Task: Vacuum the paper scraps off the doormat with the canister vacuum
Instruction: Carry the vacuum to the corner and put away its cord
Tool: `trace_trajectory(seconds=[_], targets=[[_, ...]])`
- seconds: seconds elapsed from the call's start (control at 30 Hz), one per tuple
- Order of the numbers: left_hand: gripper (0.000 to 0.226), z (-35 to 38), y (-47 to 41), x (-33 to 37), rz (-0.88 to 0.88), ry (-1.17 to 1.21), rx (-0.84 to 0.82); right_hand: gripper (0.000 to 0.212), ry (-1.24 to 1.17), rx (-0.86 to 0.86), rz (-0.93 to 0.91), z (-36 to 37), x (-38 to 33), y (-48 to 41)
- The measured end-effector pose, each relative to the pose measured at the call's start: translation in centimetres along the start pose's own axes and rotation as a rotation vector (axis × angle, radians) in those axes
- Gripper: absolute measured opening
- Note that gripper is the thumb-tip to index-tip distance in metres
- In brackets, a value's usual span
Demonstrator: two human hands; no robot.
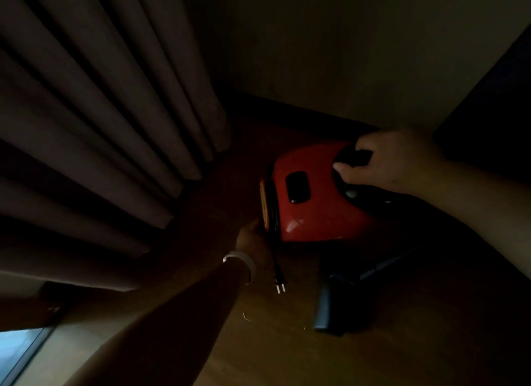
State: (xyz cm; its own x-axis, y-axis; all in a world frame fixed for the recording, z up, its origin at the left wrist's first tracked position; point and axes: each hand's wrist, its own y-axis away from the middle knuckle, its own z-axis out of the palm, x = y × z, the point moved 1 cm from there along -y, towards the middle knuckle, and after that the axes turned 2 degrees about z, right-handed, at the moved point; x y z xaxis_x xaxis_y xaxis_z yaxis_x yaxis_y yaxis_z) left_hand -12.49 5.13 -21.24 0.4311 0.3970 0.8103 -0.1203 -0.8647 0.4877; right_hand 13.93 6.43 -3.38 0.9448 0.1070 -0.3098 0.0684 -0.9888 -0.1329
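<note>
Very dim room. The red canister vacuum (313, 201) sits on the wooden floor (402, 342) in a corner, between the hanging curtain (100, 112) and the wall (344, 55).

The right hand (385, 161) comes over the top, fingers curled round the black carry handle (352, 157), thumb (342, 167) pressed on its near side. It reads as a grip to steady or lift the body.

The left hand (251, 237) is at the vacuum's yellow-edged end, touching it or just beside it. Its fingers are hidden behind the casing and in shadow, so I can't tell whether they pinch anything or lie flat. There is a white bracelet (244, 263) on that wrist.

The black power cord (275, 259) drops from that end past the left hand. Its plug (280, 287) lies loose on the floor, prongs pointing away from the vacuum, in no socket, so the machine is unpowered. My guess is the left hand is there for the cord while the right keeps the body from sliding.

The floor nozzle (326, 308) lies flat just right of the plug, near the vacuum, parked for now. The wand (388, 263) runs off to the right, too dark to trace.

The doormat is not in view. A pale fleck or two lies by the left forearm, too small to call scraps.

Judgement: setup stage, no vacuuming begun. Next it needs a socket, and none is visible.
</note>
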Motion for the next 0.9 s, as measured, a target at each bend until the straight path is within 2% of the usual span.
trace_trajectory(seconds=[0.13,0.2,0.3,0.4,0.5,0.57,0.63,0.73,0.8,0.9], targets=[[0.018,1.3,2.3,-1.0,-0.033,0.058,-0.032,0.059,0.04,-0.001,-0.021,0.4,0.1,-1.0],[0.023,2.1,3.3,-1.3,0.002,0.057,-0.031,0.064,0.059,0.035,-0.065,0.9,0.1,-1.7],[0.019,3.1,4.0,-1.2,-0.006,0.028,-0.051,0.064,0.029,0.026,-0.038,1.1,0.1,-2.8],[0.027,3.1,4.4,0.0,-0.062,0.013,0.008,0.061,0.019,0.04,-0.061,1.3,0.1,-3.6],[0.02,2.5,4.1,0.3,-0.055,0.14,0.093,0.073,0.056,0.047,-0.115,2.0,0.3,-4.0],[0.012,1.8,3.9,0.5,-0.044,0.086,0.11,0.075,0.102,0.056,-0.138,2.2,0.5,-4.1],[0.01,1.1,3.4,0.9,-0.009,0.077,0.161,0.074,0.101,0.061,-0.163,2.3,0.6,-4.2],[0.017,1.0,2.7,1.6,0.007,0.188,0.229,0.07,0.126,0.098,-0.262,2.8,0.2,-3.9],[0.011,1.5,2.5,2.1,-0.042,0.286,0.186,0.061,0.152,0.109,-0.318,3.2,-0.2,-3.4],[0.013,2.5,2.2,1.9,-0.093,0.348,0.102,0.053,0.179,0.022,-0.297,3.2,-0.5,-3.3]])
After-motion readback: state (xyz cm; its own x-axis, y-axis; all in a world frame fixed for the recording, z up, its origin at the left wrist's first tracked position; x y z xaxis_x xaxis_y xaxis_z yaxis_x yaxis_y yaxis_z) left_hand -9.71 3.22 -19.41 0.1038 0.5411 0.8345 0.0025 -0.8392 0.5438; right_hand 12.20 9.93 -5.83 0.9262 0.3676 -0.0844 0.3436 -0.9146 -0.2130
